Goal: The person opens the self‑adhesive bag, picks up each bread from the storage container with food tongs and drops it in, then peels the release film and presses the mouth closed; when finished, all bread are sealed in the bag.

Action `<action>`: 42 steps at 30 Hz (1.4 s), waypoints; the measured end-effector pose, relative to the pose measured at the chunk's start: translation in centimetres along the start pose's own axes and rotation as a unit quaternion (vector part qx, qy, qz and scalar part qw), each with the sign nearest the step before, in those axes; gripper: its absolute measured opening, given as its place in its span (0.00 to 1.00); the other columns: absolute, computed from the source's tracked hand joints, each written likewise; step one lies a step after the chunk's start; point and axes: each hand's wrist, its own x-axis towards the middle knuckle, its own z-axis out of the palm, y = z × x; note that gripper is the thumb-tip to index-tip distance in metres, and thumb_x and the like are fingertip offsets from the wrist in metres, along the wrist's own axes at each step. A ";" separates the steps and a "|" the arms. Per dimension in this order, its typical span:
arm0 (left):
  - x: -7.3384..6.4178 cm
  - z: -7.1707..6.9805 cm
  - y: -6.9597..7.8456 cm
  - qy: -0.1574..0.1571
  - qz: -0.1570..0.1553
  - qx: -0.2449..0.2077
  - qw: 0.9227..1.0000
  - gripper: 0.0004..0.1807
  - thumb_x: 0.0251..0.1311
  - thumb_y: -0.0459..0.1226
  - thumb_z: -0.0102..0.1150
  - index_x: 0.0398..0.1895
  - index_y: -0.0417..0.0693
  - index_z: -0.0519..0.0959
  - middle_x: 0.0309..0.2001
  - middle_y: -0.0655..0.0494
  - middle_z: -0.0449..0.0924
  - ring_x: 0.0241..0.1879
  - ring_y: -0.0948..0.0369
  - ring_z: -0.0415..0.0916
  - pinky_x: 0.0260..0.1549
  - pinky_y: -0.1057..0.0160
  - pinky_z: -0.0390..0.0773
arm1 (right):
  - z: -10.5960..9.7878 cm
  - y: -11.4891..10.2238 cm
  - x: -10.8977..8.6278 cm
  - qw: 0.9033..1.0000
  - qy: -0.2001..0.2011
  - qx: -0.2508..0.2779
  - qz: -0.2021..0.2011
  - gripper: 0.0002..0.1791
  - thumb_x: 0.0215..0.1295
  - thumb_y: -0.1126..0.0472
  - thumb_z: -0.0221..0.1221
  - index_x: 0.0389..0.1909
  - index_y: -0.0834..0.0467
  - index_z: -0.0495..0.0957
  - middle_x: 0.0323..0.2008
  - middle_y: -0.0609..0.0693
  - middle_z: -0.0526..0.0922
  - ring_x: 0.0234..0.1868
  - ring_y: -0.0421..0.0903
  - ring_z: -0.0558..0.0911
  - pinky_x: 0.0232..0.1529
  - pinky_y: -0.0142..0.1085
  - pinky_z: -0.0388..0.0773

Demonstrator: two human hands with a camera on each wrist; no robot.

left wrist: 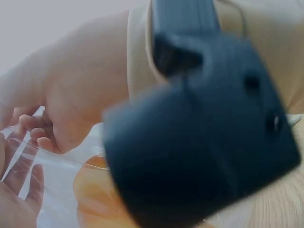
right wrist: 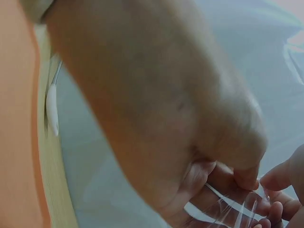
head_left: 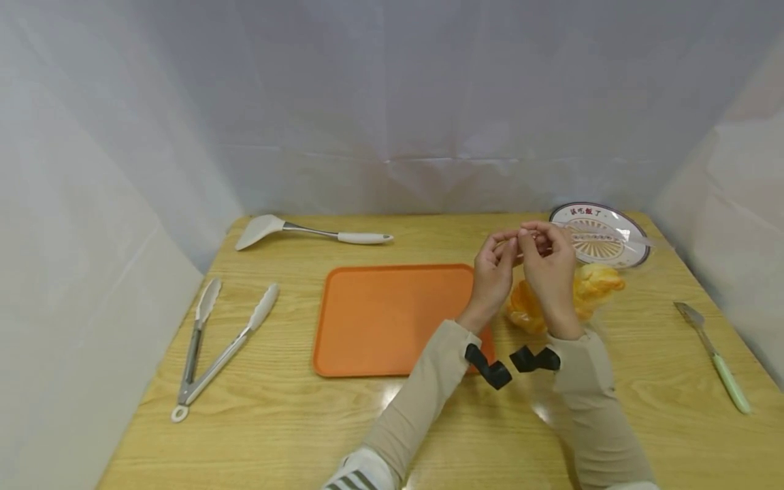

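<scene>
Both hands meet above the right part of the table. The left hand [head_left: 490, 279] pinches the clear plastic bag [left wrist: 54, 161] with its fingertips. Right beside it, the right hand [head_left: 551, 272] has thumb and fingers pinched on the same bag. Golden-brown bread [head_left: 597, 282] shows through the plastic under the hands, partly hidden by the right hand. In the right wrist view the left hand [right wrist: 175, 104] fills the middle, with stretched plastic [right wrist: 232, 209] at the fingertips. A black wrist camera [left wrist: 199, 133] covers much of the left wrist view.
An orange tray [head_left: 392, 320] lies left of the hands. Behind them is an oval patterned plate [head_left: 625, 238]. A white-headed turner [head_left: 263, 230] lies at the back left, opened tongs [head_left: 214, 364] at the left, and a green-handled utensil [head_left: 729, 381] at the right edge.
</scene>
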 end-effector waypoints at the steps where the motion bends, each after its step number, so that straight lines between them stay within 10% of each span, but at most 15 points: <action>1: 0.0 0.0 0.0 0.000 -0.002 0.002 1.000 0.15 0.75 0.33 0.41 0.55 0.27 0.69 0.54 0.27 0.77 0.55 0.37 0.76 0.53 0.61 0.80 | 0.0 0.0 0.0 1.000 -0.004 0.007 0.005 0.10 0.66 0.68 0.57 0.41 0.72 0.79 0.28 0.37 0.67 0.26 0.31 0.66 0.28 0.22 0.64; 7: 0.0 0.0 0.1 -0.009 -0.008 0.003 1.000 0.15 0.76 0.33 0.41 0.53 0.26 0.68 0.54 0.26 0.76 0.56 0.37 0.75 0.54 0.60 0.79 | -0.2 -0.1 0.2 0.993 -0.015 0.091 0.072 0.04 0.68 0.71 0.55 0.34 0.64 0.78 0.25 0.38 0.67 0.28 0.33 0.66 0.28 0.22 0.64; 14: -0.1 -0.2 -0.1 -0.007 -0.021 -0.007 1.000 0.15 0.76 0.34 0.40 0.54 0.28 0.67 0.56 0.27 0.75 0.57 0.40 0.75 0.54 0.59 0.79 | -0.8 -0.4 0.4 0.950 -0.034 0.268 0.156 0.14 0.72 0.70 0.49 0.29 0.51 0.75 0.25 0.41 0.72 0.29 0.34 0.71 0.30 0.24 0.63; 23: -0.2 -0.4 -0.3 -0.011 0.012 -0.003 1.000 0.16 0.75 0.34 0.40 0.58 0.30 0.66 0.55 0.26 0.75 0.57 0.37 0.75 0.55 0.60 0.79 | -1.2 -0.3 0.3 0.992 -0.049 0.096 0.073 0.21 0.66 0.68 0.59 0.59 0.60 0.69 0.33 0.42 0.64 0.32 0.35 0.67 0.34 0.22 0.68; 30: -0.2 -0.5 -0.3 -0.028 0.023 -0.011 0.999 0.16 0.75 0.31 0.39 0.58 0.27 0.65 0.56 0.25 0.74 0.57 0.35 0.73 0.55 0.60 0.78 | -1.0 -0.3 0.2 0.998 -0.042 -0.044 0.000 0.20 0.64 0.61 0.64 0.54 0.66 0.78 0.33 0.39 0.66 0.31 0.33 0.69 0.33 0.19 0.68; 42: 0.0 -0.7 0.0 -0.023 -0.002 -0.033 0.999 0.19 0.69 0.25 0.48 0.61 0.27 0.70 0.61 0.31 0.72 0.62 0.44 0.73 0.57 0.64 0.77 | -0.8 0.2 0.5 0.999 -0.029 0.004 -0.022 0.13 0.72 0.62 0.54 0.43 0.71 0.78 0.32 0.31 0.71 0.35 0.29 0.74 0.39 0.18 0.74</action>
